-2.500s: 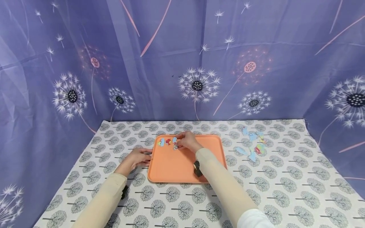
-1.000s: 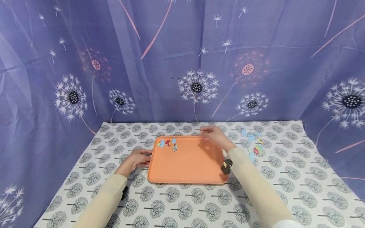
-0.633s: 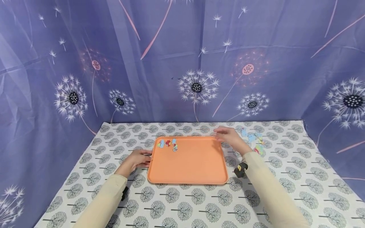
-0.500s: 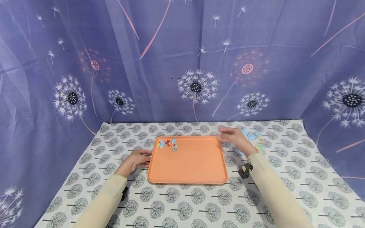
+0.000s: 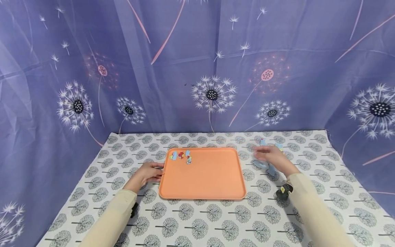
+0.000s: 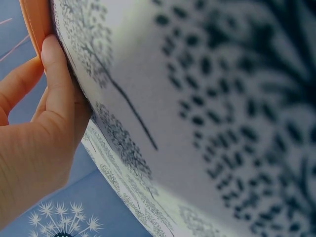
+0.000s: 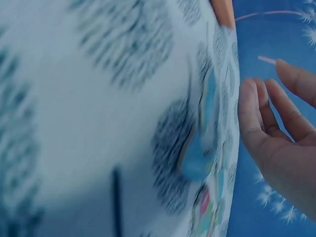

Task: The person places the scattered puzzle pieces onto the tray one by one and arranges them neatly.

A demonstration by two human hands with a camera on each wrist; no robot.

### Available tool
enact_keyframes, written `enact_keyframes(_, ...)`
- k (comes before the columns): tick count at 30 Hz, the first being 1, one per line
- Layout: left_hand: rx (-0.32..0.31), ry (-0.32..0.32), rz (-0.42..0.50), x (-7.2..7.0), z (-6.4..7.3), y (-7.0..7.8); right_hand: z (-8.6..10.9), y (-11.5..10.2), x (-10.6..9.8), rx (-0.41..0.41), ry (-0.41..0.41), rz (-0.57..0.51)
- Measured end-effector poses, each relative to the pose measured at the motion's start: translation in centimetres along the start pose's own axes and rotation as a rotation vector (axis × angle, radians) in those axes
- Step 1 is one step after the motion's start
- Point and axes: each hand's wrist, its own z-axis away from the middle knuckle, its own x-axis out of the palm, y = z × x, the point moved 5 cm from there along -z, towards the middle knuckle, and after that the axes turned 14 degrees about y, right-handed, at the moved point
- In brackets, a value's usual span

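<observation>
My left hand [image 5: 149,175] is at the left side of an orange tray [image 5: 203,181]. In the left wrist view its thumb and index finger pinch the tray's rim [image 6: 39,19]. My right hand [image 5: 274,159] hovers to the right of the tray, over loose flat cutout pieces, fingers loosely extended and holding nothing visible. A blue piece [image 5: 271,170] lies just below that hand; in the right wrist view a rounded blue piece [image 7: 196,160] and a pink-and-green piece [image 7: 203,202] lie beside it. On the tray's far left corner are a blue-and-yellow piece [image 5: 174,156], a red piece [image 5: 181,155] and a multicoloured piece [image 5: 189,160].
A white tablecloth with grey tree prints [image 5: 200,223] covers the table. Behind and at both sides hangs a purple curtain [image 5: 172,85] with dandelions. More pieces, such as a small blue one [image 5: 262,141], lie near the far right, partly hidden by my right hand.
My right hand has left the multicoloured piece on the tray and moved right, past the tray's edge, over the loose pieces. My left hand has stayed at the rim.
</observation>
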Motion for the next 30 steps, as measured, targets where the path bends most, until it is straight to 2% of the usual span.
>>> enact_keyframes(7,0.008,0.001,-0.011,0.0,0.1,0.1,1.2,1.4,-1.2,-0.075,-0.07,0.12)
enact_keyframes(14,0.007,-0.006,0.006,0.0,0.2,0.1,1.5,1.9,-1.2,-0.04,-0.095,0.122)
enact_keyframes(17,0.004,-0.003,0.004,0.0,0.2,0.0,1.5,1.8,-0.8,-0.073,-0.092,0.164)
enact_keyframes(21,0.005,-0.009,0.004,0.0,0.1,-0.2,1.3,1.8,-0.5,-0.071,-0.1,0.187)
enact_keyframes(30,-0.002,-0.008,-0.003,-0.1,0.0,-0.1,0.8,2.0,-0.4,-0.054,-0.098,0.171)
